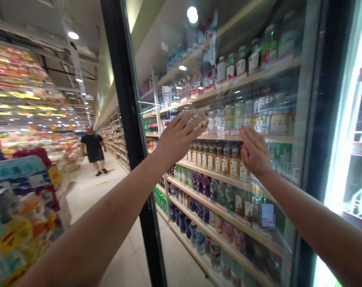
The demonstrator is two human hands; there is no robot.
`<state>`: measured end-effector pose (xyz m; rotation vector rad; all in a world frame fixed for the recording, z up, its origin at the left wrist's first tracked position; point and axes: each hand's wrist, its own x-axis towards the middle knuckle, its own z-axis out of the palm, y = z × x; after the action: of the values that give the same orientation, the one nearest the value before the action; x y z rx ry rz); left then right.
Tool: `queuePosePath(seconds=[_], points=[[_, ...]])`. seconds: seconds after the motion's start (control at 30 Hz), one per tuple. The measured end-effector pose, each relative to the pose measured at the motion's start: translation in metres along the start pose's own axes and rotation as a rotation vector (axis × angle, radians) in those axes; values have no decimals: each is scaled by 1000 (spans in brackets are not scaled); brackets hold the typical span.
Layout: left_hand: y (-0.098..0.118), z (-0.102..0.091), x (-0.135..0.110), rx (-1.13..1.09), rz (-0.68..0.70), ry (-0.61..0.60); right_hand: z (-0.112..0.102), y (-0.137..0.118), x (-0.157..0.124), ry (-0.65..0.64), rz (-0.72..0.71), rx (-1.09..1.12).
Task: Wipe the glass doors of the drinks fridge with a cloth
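A glass door (pixel 216 75) with a black frame stands swung out in front of me. My left hand (pixel 179 135) lies against the upper middle of the pane. Its fingers press on a pale, crumpled cloth (pixel 200 119), partly hidden under them. To the right, my right hand (pixel 255 153) is up at the same glass with its fingers stretched out and nothing seen in it. Whether its palm touches the pane I cannot tell. Beyond both hands, shelves of bottled drinks (pixel 218 161) show through the glass.
The door's black frame (pixel 129 119) runs down left of centre. At the right edge is a lit cooler (pixel 360 159) with shelves. Packaged goods (pixel 22 207) are stacked at the lower left. A person in dark clothes (pixel 93 147) stands in the aisle.
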<state>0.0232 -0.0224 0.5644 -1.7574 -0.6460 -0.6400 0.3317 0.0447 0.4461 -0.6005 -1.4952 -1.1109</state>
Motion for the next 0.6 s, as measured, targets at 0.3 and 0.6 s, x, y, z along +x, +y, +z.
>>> queuePosePath(seconds=[0.3,0.6], points=[[-7,4,-5,45,-170,112,4,0,-1,9,-6,-33],[-18,4,-8,68,-318,159,2,-1,-2,-8,-9,-45]])
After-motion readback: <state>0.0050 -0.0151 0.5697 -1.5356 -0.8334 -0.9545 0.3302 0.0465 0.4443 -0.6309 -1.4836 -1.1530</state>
